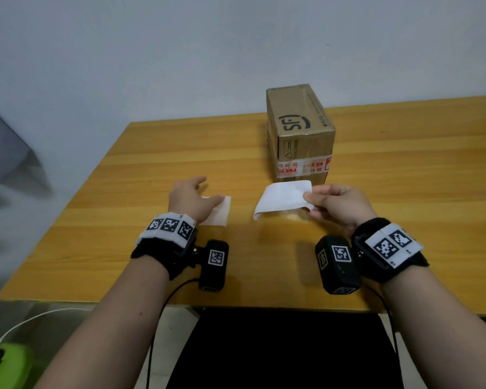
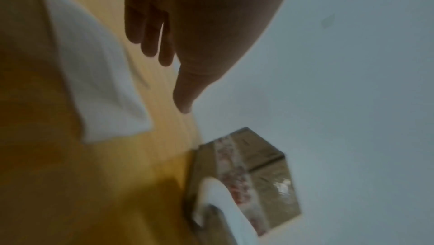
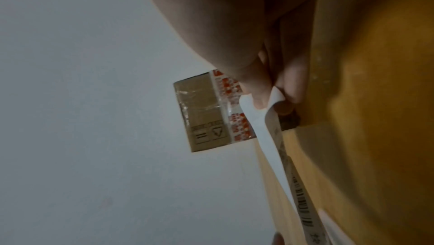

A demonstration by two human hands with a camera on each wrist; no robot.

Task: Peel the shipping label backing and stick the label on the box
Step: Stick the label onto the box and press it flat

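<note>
The label (image 1: 284, 198) hung in the air just in front of the box (image 1: 299, 130), pinched at its right edge between the thumb and fingers of the right hand (image 1: 338, 204). It curled and sagged toward the left; the right wrist view showed a barcode printed on its underside, so the upper face was judged to be the sticky one. The backing (image 1: 219, 211) appeared to be already off: a flat white sheet lay on the bench (image 1: 124, 192) beside the left hand (image 1: 190, 199), which hovered over it with fingers straight and relaxed, holding nothing.

To stick the label well, the free left hand would best take the loose far edge so the sheet stayed taut and could not fold onto itself. Then turn the sticky face to a bare side of the box, set one edge down first and smooth across.

The box stood upright near the back of the bench, sealed with red-and-white printed tape (image 1: 305, 167), so its contents could not be seen.
</note>
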